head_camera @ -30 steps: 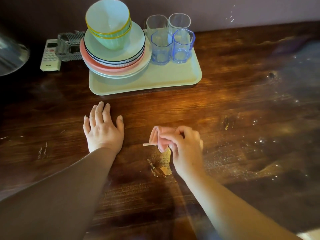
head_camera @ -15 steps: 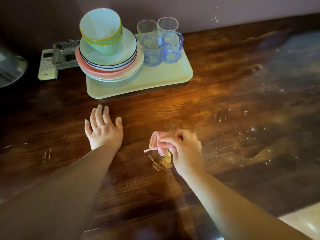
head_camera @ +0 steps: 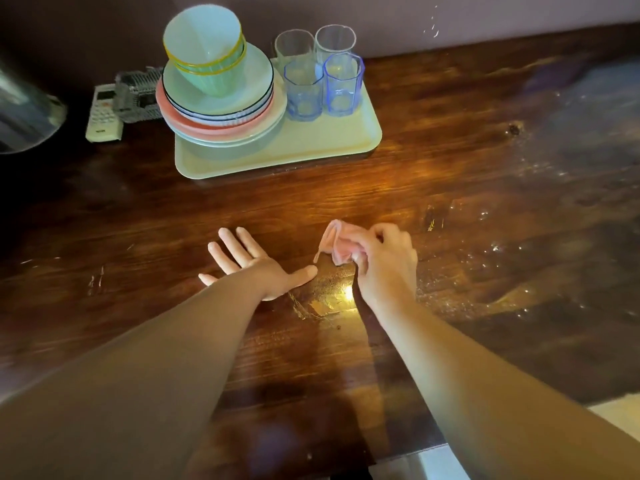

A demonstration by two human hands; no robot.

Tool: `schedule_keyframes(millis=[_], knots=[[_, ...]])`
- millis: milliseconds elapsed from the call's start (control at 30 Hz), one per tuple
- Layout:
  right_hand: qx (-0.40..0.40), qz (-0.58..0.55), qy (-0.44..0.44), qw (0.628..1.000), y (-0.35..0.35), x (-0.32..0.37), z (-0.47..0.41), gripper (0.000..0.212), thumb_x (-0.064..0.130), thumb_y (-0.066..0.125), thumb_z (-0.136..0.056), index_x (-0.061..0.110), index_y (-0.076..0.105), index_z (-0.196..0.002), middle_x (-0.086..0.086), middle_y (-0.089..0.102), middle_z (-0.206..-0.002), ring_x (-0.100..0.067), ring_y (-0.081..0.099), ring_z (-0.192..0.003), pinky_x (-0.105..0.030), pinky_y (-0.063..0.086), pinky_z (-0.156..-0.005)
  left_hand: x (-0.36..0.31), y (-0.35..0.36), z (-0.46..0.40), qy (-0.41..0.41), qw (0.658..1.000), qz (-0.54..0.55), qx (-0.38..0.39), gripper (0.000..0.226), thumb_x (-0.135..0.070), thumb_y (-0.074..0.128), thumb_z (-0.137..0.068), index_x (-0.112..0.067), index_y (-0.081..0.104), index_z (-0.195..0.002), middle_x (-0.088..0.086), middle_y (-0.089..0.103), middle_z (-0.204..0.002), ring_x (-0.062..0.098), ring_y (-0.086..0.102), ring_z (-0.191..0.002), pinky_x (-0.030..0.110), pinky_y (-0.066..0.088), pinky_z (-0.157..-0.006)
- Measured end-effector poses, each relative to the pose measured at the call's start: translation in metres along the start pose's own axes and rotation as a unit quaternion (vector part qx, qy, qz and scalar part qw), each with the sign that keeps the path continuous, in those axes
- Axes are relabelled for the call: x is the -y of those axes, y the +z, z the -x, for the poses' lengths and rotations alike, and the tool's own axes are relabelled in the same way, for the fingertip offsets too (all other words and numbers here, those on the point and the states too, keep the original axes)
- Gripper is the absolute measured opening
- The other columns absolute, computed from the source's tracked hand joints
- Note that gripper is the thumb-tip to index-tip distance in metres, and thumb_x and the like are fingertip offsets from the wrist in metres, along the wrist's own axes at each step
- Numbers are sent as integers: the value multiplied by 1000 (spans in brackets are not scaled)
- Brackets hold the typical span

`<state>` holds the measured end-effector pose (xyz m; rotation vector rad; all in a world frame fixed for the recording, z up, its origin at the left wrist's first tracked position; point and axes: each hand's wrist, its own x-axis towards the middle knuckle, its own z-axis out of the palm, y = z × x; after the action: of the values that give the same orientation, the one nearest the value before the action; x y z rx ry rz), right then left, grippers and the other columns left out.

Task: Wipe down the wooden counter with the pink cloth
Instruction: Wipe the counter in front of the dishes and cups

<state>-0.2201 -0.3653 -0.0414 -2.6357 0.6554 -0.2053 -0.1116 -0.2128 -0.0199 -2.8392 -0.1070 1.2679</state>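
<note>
Overhead, dark glossy wooden counter (head_camera: 450, 174), wet-streaked.

Dim, warm indoor light. A bright amber pool falls on the middle of the dark wooden surface (head_camera: 346, 202), with a small hot glare spot near the hands. The corners sink into deep shadow, darkest at left. Wet streaks glint at right. Wide-angle bending curves the edges; the forearms look soft and blurred.

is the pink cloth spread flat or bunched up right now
Bunched up. The pink cloth is wadded into folds in the right hand, whose fingers curl round it.
</note>
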Motion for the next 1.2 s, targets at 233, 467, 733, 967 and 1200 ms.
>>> schedule_keyframes(millis=[233, 467, 733, 967, 1200], knots=[[-14, -43, -24, 999, -11, -9, 52, 37, 9, 76, -80, 37, 73, -102, 3, 60, -101, -22, 53, -93, -31, 34, -76, 1, -4, -6, 0, 996, -81, 48, 167, -108, 23, -25, -8, -36, -145, 15, -51, -145, 43, -42, -135, 64, -1, -116], [-13, -25, 15, 999, -11, -28, -10, 32, 18, 64, -95, 41, 68, -117, 5, 52, -114, -20, 45, -104, -26, 26, -82, -3, -3, -6, -9, 995, -92, 38, 165, -104, 23, -24, -7, -39, -142, 15, -48, -148, 41, -39, -139, 62, 0, -118], [-5, -28, -15, 999, -16, -43, 9, 36, 13, 72, -86, 41, 71, -109, 6, 53, -106, -18, 44, -99, -29, 29, -82, -3, -3, -8, -3, 994, -99, 39, 164, -106, 22, -27, -6, -38, -142, 15, -47, -149, 41, -40, -138, 63, -2, -117], [-15, -57, -3, 998, -18, -41, 37, 35, 13, 73, -84, 41, 69, -105, 6, 54, -106, -15, 42, -96, -31, 30, -80, -3, -5, -5, -1, 993, -112, 49, 165, -107, 22, -28, -5, -29, -148, 15, -46, -150, 42, -39, -138, 64, -1, -117], [15, -47, -13, 999, -21, -37, 13, 35, 11, 69, -90, 40, 70, -109, 8, 49, -106, -16, 40, -99, -29, 24, -83, -5, -9, -4, -7, 992, -110, 62, 182, -105, 10, 0, -7, -28, -149, 15, -45, -151, 43, -38, -139, 64, 1, -117]])
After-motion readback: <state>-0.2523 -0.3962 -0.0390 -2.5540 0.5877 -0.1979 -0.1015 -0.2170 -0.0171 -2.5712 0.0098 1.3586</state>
